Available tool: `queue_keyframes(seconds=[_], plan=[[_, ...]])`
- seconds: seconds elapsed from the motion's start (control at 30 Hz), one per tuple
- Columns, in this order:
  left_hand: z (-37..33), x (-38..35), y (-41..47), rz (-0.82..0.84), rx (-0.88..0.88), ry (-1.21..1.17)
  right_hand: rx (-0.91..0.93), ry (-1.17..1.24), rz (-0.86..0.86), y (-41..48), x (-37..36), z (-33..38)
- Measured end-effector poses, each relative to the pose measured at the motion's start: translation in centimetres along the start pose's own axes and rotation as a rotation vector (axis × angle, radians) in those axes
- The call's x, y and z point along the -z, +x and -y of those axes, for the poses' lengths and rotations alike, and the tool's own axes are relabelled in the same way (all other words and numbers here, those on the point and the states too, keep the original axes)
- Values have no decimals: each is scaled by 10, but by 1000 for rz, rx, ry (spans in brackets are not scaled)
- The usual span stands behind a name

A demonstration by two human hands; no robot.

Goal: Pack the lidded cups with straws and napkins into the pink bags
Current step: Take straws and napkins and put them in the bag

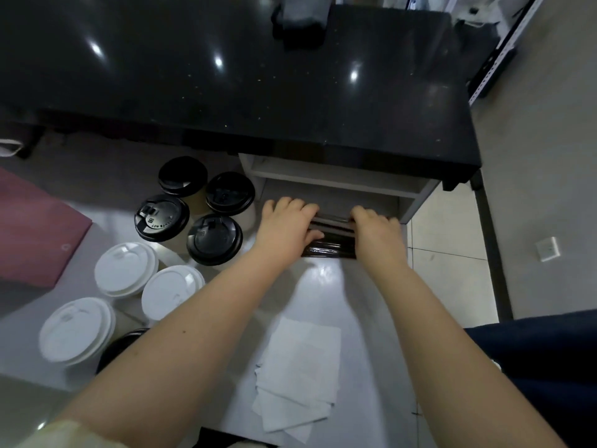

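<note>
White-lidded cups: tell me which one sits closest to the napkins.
The rightmost white-lidded cup; the other two stand farther left, away from the napkins.

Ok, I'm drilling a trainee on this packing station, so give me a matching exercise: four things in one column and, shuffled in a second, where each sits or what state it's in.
Things:
1. napkins
2. pink bags
3. straw bundle
4. black-lidded cups

Places or states:
A. at the far left of the view
B. held by the left hand and the right hand
C. lying flat, nearest the camera
D. clustered just beyond the white-lidded cups

Pairs: 1-C, 2-A, 3-B, 4-D.
</note>
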State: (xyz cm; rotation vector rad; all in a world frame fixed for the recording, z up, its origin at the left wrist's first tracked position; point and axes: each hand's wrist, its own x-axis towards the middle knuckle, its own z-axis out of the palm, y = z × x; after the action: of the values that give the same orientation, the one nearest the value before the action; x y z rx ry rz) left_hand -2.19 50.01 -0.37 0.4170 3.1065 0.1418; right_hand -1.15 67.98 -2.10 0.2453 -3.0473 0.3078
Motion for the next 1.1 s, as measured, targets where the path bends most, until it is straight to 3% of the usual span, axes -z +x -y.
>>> queue_keyframes(seconds=[0.27,0.47,1.1], plan=[[0,58,-13,-162,-56,54,136,-45,-97,-17,55,2],[30,98,-56,-232,-13,83,284,-78,-96,-14,86,45],[246,127,-319,-260,437,71,803,77,5,-60,62,352]])
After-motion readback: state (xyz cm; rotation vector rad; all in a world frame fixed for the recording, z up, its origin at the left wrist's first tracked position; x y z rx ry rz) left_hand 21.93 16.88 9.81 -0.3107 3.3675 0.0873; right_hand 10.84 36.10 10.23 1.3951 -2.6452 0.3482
